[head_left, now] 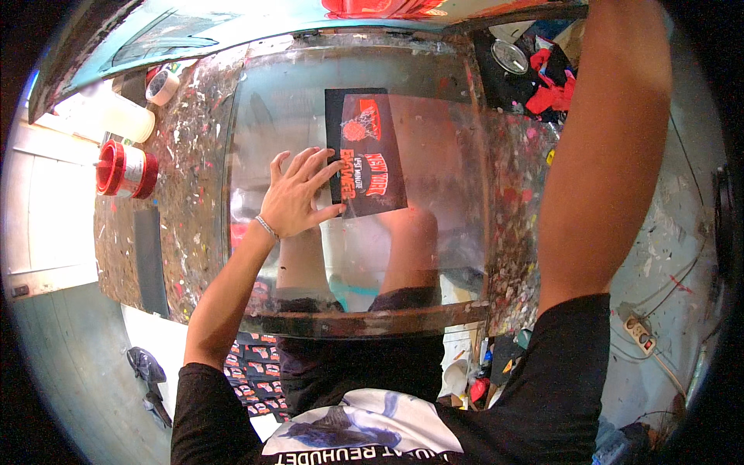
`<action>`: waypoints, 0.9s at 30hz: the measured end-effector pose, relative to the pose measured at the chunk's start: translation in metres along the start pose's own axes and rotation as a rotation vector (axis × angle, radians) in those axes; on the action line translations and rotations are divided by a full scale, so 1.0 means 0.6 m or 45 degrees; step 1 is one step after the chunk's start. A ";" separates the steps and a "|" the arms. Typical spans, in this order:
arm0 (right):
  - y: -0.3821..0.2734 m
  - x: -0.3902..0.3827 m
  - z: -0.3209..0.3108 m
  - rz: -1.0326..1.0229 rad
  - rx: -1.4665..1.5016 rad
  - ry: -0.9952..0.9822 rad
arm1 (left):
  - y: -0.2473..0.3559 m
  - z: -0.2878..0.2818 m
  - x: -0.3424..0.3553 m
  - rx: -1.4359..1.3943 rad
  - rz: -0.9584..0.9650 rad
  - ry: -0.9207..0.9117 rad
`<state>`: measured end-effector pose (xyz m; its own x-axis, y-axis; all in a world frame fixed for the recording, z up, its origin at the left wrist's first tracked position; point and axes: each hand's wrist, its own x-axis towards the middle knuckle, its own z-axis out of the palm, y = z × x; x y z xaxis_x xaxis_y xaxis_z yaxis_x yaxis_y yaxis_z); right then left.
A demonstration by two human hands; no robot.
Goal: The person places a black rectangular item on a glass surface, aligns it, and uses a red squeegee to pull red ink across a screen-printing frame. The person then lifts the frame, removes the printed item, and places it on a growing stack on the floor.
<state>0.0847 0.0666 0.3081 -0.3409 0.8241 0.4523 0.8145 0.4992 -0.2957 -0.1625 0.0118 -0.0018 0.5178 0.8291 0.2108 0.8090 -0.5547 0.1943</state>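
Observation:
A black rectangular piece, fabric by its look, with a red and white print [373,167] lies slightly tilted on the glass tabletop [442,256]. My left hand [298,198] rests at its left edge, fingers spread and fingertips touching the piece near its lower left part. Nothing is gripped in that hand. My right arm [604,155] reaches up along the right side, and its hand lies beyond the top edge of the picture. Across the top hangs a raised framed panel [256,31], light blue with red patches, like a printing screen.
At the left stand a red-rimmed tub [128,169], a whitish container [132,116] and a tape roll [162,87]. A dark strip [149,260] lies below them. Red and black cloth scraps [552,85] sit at the upper right. A power strip [639,335] and cables are at the right.

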 end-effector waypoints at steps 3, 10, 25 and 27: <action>0.000 -0.001 0.001 0.002 0.002 -0.003 | 0.001 0.001 0.000 0.000 0.002 0.006; 0.000 -0.006 0.002 0.004 0.007 -0.004 | 0.001 0.000 0.000 -0.013 -0.014 -0.014; -0.001 -0.011 0.003 0.003 0.011 -0.008 | 0.000 0.004 0.000 0.005 -0.026 -0.022; -0.001 -0.011 0.003 0.003 0.012 -0.007 | 0.001 0.004 0.000 0.007 -0.022 -0.018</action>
<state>0.0857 0.0618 0.3036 -0.3416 0.8269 0.4467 0.8109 0.4996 -0.3046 -0.1616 0.0116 -0.0039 0.5072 0.8396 0.1941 0.8195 -0.5397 0.1927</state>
